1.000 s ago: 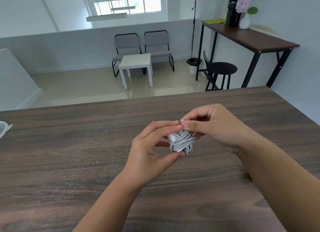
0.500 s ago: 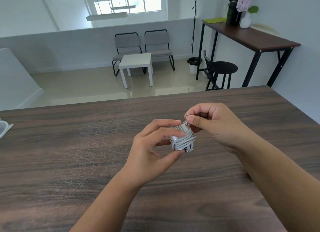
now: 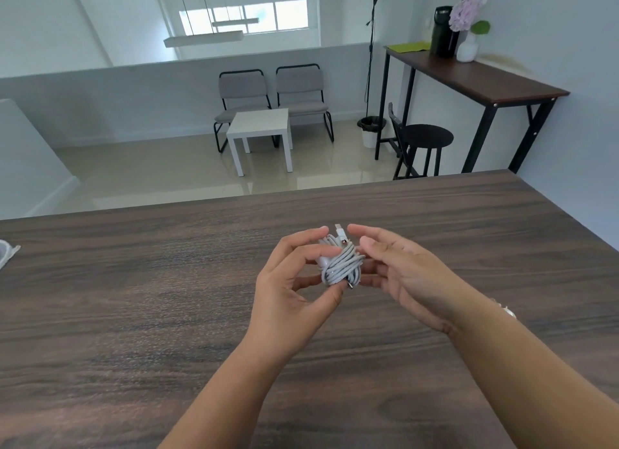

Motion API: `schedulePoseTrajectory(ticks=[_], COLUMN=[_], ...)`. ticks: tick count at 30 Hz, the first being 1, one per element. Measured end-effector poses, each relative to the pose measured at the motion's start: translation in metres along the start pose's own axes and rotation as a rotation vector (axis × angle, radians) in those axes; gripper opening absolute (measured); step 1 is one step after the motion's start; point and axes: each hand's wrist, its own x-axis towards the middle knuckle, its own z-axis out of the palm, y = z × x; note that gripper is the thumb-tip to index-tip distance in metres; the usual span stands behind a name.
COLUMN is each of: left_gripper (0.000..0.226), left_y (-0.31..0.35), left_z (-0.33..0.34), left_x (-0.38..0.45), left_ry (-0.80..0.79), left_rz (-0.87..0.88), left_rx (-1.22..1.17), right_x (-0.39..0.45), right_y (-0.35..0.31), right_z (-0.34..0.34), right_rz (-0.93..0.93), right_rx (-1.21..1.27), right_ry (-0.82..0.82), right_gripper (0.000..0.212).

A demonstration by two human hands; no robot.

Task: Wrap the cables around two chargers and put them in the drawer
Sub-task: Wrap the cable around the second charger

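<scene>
A white charger (image 3: 341, 262) with its grey-white cable wound tightly around it is held above the dark wooden table (image 3: 134, 314). My left hand (image 3: 291, 287) pinches it between thumb below and fingers above. The cable's plug end sticks up at the top of the bundle. My right hand (image 3: 402, 274) is just to the right of the charger, fingers spread and apart from the plug. No second charger and no drawer are in view.
A clear plastic item (image 3: 6, 252) pokes in at the table's left edge. Beyond the table's far edge stand a white side table (image 3: 261, 127), two grey chairs, a black stool (image 3: 425, 137) and a high dark desk (image 3: 475, 76).
My right hand has let go of the cable's plug end and opened beside the bundle. The plug now stands free on top. The left hand keeps its hold.
</scene>
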Motion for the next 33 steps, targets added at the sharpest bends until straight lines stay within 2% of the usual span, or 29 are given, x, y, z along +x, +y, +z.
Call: schedulePoseTrajectory(ticks=[3,7,11,15,19,26,33], left_gripper=[0.041,0.05,0.073,0.056,0.033,0.025,0.027], left_y=[0.0,-0.002,-0.01,-0.027,-0.041,-0.059,-0.065], left_z=[0.002,0.007,0.015,0.038,0.059,0.079,0.092], left_x=[-0.003,-0.005,-0.007,-0.013,-0.023,-0.041,-0.05], left_ry=[-0.019,-0.028,-0.02,0.114,0.111,-0.024,-0.068], left_rz=[-0.007,-0.089,-0.369,-0.605,-0.745,-0.891,-0.909], left_rx=[-0.002,-0.068,-0.457,-0.693,-0.698,-0.569,-0.459], right_x=[-0.007,-0.008,-0.008,-0.004,-0.005,-0.015,-0.022], right_y=[0.004,0.012,0.025,0.048,0.074,0.11,0.123], right_z=[-0.001,-0.006,-0.011,-0.013,-0.02,-0.037,-0.045], right_rz=[-0.026,-0.079,-0.09,-0.052,-0.007,0.094,0.088], right_rx=[0.014,0.078,0.175,0.251,0.232,0.045,-0.139], right_ry=[-0.057,-0.042,0.016,0.18,0.297,0.425,0.5], right_gripper=[0.03,0.033,0.037,0.03,0.022,0.019,0.01])
